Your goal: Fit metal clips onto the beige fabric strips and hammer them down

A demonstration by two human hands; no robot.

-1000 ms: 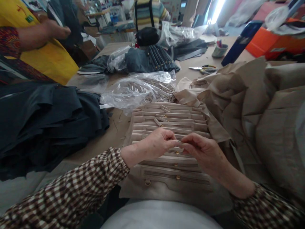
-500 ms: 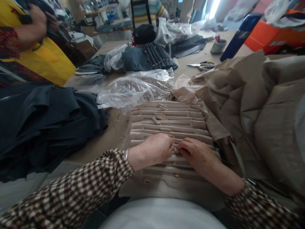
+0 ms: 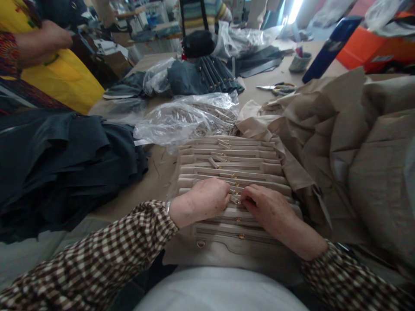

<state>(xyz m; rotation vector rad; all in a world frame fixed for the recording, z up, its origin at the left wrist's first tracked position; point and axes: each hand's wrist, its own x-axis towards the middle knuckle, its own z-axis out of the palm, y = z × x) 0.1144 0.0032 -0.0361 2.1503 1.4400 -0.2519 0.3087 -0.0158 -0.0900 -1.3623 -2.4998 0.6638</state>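
Note:
A fanned stack of beige zippered fabric panels lies on the table in front of me, each with a small gold zipper pull. My left hand and my right hand rest on the stack, fingertips pinched together over one gold pull between them. Both hands are closed in a pinch on that small part. Loose beige tabs lie on the upper panels. Checked sleeves cover both my forearms.
A clear plastic bag of small parts lies behind the stack. Dark fabric is piled at left, beige fabric at right. Scissors, a cup and a blue bottle stand farther back. Another person in yellow works at far left.
My hands came down from a raised pinch onto the panel stack and now press at a zipper pull. The other person's arm at left has shifted.

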